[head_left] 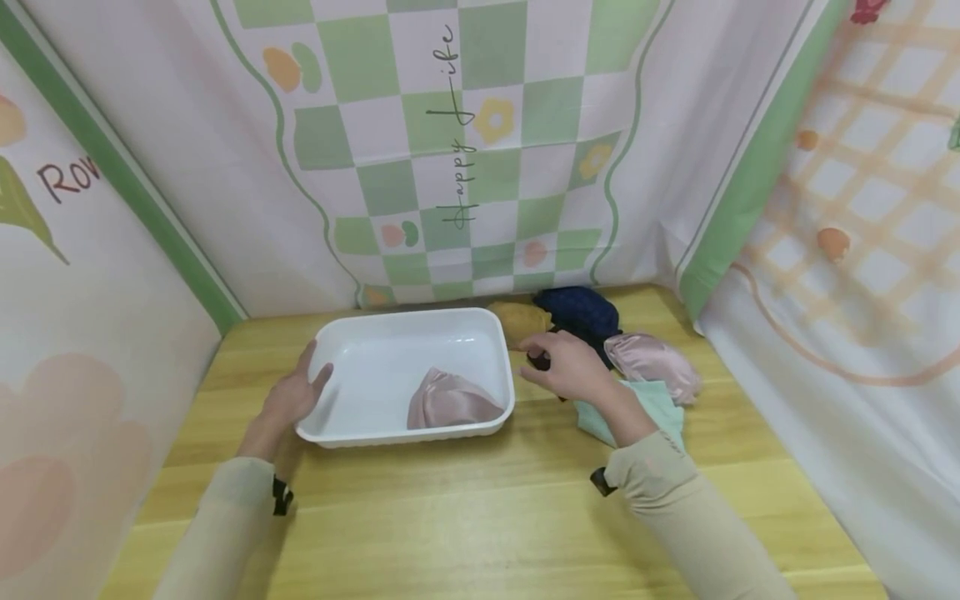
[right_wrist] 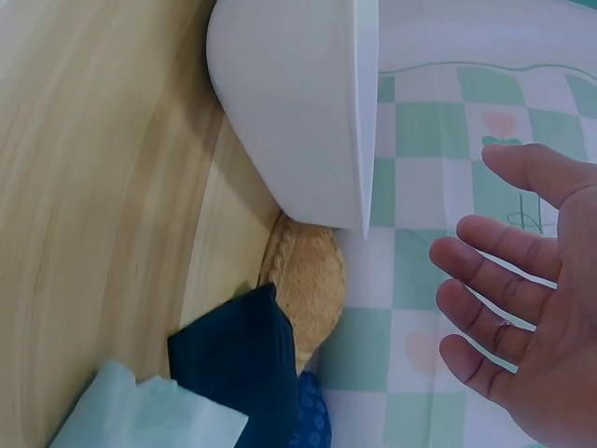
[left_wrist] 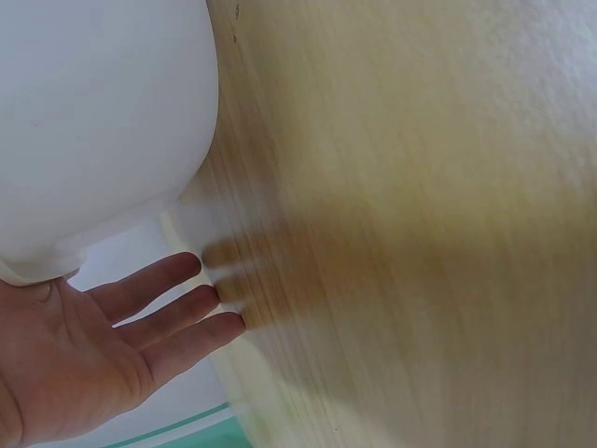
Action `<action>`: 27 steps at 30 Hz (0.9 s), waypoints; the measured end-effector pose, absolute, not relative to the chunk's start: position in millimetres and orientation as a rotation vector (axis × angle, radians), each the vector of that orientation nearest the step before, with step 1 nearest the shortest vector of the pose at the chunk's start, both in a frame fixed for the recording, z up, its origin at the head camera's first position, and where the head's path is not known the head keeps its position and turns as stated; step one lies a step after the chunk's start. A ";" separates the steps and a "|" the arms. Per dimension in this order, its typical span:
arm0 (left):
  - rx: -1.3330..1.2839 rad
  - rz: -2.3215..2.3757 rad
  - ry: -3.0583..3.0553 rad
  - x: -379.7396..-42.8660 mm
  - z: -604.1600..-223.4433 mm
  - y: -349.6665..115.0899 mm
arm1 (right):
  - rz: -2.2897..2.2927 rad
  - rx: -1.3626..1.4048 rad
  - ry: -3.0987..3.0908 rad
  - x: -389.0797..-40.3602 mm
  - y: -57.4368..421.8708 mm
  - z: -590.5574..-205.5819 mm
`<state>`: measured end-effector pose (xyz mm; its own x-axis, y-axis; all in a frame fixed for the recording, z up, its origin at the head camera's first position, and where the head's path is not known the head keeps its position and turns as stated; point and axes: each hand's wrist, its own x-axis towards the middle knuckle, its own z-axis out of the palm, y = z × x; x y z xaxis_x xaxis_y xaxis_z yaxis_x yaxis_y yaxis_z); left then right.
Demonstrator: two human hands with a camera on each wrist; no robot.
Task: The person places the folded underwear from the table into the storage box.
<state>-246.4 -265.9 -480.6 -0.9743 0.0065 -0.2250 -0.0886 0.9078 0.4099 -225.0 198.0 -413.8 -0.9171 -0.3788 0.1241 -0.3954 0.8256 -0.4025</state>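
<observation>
Left of centre, a glossy white tray [head_left: 367, 358] holds pink satin [head_left: 453, 406]. The left hand [head_left: 291, 397], straight-fingered, touches it; the right hand [head_left: 570, 367], loose and empty, partly hides black cloth [head_left: 597, 344].

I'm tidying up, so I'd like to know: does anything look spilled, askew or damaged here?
Nothing really stands out. The tray sits upright, with one pink cloth in its near right corner. The other cloths lie loosely bunched to its right, but no spill or damage shows.
</observation>
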 end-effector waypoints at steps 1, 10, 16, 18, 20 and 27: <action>-0.063 0.628 2.849 -246.1 -480.7 -265.8 | 0.666 0.620 -2.969 -224.4 199.8 -413.5; -0.079 0.636 2.839 -245.6 -482.3 -265.3 | 0.627 0.558 -2.994 -219.3 217.6 -411.1; -0.090 0.643 2.838 -247.9 -485.5 -266.2 | 0.648 0.524 -2.995 -216.3 229.5 -410.5; -0.089 0.640 2.840 -248.0 -485.7 -266.5 | 0.649 0.514 -2.995 -216.0 233.4 -411.1; -0.087 0.638 2.842 -247.6 -485.3 -266.5 | 0.647 0.502 -2.993 -216.0 237.2 -412.0; -0.074 0.638 2.846 -248.0 -484.6 -267.0 | 0.635 0.468 -2.994 -216.2 249.3 -415.1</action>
